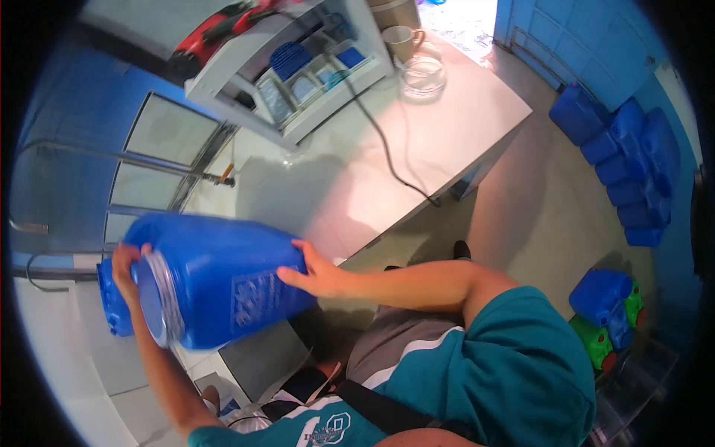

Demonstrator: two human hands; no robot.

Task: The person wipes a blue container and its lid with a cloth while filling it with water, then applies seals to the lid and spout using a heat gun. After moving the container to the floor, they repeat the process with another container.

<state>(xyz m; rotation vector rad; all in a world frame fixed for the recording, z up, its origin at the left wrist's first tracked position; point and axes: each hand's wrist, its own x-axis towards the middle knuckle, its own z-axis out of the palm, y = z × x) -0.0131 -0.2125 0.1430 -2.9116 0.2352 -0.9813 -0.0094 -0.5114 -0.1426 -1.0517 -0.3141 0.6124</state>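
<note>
My left hand (128, 270) curls over the lid end of a large blue drum (223, 268), its fingers bent near the rim; the far fingertips are hidden. My right hand (316, 276) is partly open, thumb and fingers spread against the drum's side near its other end, beside a printed label (257, 298). The drum lies tipped on its side between my hands, its round lid (158, 298) facing left. I seem to hold it at both ends because it is too bulky for one hand, and the spread grip probably steadies its weight. I cannot tell whether anything beneath bears it.

Just beyond my left hand, partly behind the drum, is another blue container (110, 298). Ahead of both hands stretches a pale desk (477, 112), with a dark cable (383, 141) trailing to its near edge. Farther ahead stands a white rack (328, 112), its small trays perhaps there to sort little items. To its right are a mug (401, 43) and a clear round dish (423, 80).

Well to the right of my right hand, blue jerrycans (629, 156) line the wall, likely to leave walking room, with blue and green containers (602, 298) nearer.
</note>
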